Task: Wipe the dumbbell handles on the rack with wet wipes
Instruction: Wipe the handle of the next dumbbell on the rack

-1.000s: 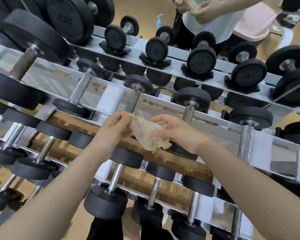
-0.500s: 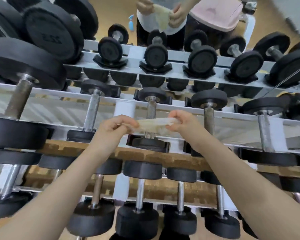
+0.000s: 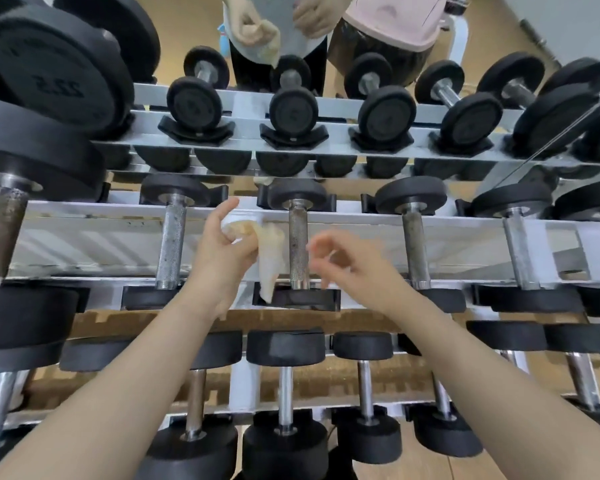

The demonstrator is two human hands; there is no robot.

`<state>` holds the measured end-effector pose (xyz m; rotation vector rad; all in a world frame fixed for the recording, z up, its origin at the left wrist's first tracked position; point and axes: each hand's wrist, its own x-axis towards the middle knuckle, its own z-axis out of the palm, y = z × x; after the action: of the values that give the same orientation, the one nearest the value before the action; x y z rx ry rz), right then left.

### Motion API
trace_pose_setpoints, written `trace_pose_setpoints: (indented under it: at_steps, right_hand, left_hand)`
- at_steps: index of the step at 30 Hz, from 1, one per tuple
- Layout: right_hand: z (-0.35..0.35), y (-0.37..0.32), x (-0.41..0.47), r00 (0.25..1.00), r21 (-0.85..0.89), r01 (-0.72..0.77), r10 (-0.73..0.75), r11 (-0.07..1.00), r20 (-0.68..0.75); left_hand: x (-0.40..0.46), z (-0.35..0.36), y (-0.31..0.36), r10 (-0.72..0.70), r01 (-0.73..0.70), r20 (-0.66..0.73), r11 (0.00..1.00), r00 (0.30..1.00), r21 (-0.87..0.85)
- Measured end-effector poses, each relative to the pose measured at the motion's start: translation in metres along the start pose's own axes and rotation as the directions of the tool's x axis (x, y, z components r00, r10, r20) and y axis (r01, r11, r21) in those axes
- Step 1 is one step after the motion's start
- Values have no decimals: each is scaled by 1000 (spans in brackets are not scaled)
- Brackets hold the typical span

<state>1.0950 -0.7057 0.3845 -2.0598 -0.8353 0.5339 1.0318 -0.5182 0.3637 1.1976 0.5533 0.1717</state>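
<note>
- Half a second ago both hands held the wet wipe (image 3: 269,258) stretched between them; now the right hand (image 3: 352,263) has let go and only the left hand (image 3: 222,252) holds it, so the wipe hangs down in a loose fold.
- The wipe hangs just beside the left of the knurled handle (image 3: 298,244) of the middle-tier dumbbell straight ahead; whether it touches the metal I cannot tell. Its lower tip reaches the black cradle (image 3: 297,299) under that dumbbell.
- Left fingers are curled round the wipe's upper end, with the forefinger raised free of it. Right fingers are loosely spread and blurred, holding nothing, just to the right of the same handle.
- Progress, as a judgement: the wipe is yellowed, which suggests use, but no handle looks plainly cleaned. The one ahead is not yet wrapped, and its neighbours show dull, speckled metal, so most of the wiping appears left.
- Count: one wipe in these hands. The rack (image 3: 326,220) shows three tiers. The middle tier shows six handles, counting the big rusty one (image 3: 2,233) at far left and one cut off at the right edge.
- The bottom tier shows about seven handles, some partly hidden by the arms.
- Beyond the top tier a mirror (image 3: 499,26) reflects hands holding a wipe.
</note>
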Motion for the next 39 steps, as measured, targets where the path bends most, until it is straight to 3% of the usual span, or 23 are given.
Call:
trace_pose_setpoints:
  at_steps: [2, 3, 6, 8, 10, 14, 16, 19, 21, 23, 26, 28, 29, 31, 32, 34, 37, 39]
  right_hand:
    - [-4, 0, 14, 979, -126, 122, -140, 985, -145]
    - [-5, -1, 19, 963, -222, 198, -232, 955, -138]
    - [-6, -9, 34, 950, -407, 300, -307, 863, 49]
    - [-7, -14, 42, 944, -516, 327, -293, 792, 148]
    - [-8, -11, 48, 964, -540, 264, -213, 799, 156]
    - [-11, -2, 45, 993, -452, 112, -119, 885, 14]
    - [-13, 3, 44, 1000, -412, -23, 12, 911, -29]
    - [-15, 10, 45, 976, -236, -211, 190, 949, -109]
    - [-18, 12, 44, 928, 21, -365, 365, 931, -69]
    - [-20, 17, 39, 867, 332, -487, 494, 808, 69]
    - [-21, 30, 32, 852, 694, -497, 443, 520, 277]
    - [-16, 40, 31, 864, 810, -421, 452, 408, 221]
    - [-12, 44, 31, 851, 813, -383, 509, 439, 126]
    - [-7, 51, 35, 764, 677, -363, 620, 640, -177]
    - [-4, 53, 39, 723, 549, -367, 601, 751, -339]
    - [0, 61, 51, 742, 257, -315, 406, 914, -534]
    - [15, 67, 77, 863, -73, -149, 94, 986, -496]
    - [26, 73, 90, 908, -188, -39, -44, 981, -416]
  left_hand:
    - [8, 4, 4, -160, 167, 60, 978, 985, -129]
    - [9, 6, 7, -221, 234, 107, 963, 969, -132]
    - [13, 17, 14, -384, 405, 291, 914, 876, -12]
    - [16, 23, 17, -472, 493, 323, 870, 820, 20]
    - [21, 27, 18, -498, 524, 345, 851, 796, 20]
    - [29, 26, 16, -484, 561, 398, 822, 779, -98]
    - [31, 23, 8, -469, 491, 354, 870, 809, 31]
    - [34, 17, -6, -419, 319, 296, 888, 858, 332]
    - [39, 17, -11, -387, 293, 277, 899, 879, 326]
    - [44, 17, -13, -396, 346, 264, 913, 880, 215]
    - [51, 23, -20, -400, 352, 238, 910, 885, 220]
    - [56, 29, -28, -288, 239, 110, 914, 951, 328]
    - [59, 30, -32, -211, 187, 27, 912, 977, 365]
    - [63, 28, -36, -125, 149, -86, 907, 988, 394]
    - [65, 25, -38, -132, 160, -98, 906, 986, 391]
    - [66, 18, -41, -185, 193, -58, 899, 981, 393]
    - [63, 10, -44, -242, 209, 36, 895, 969, 395]
    - [62, 8, -47, -261, 208, 92, 900, 961, 383]
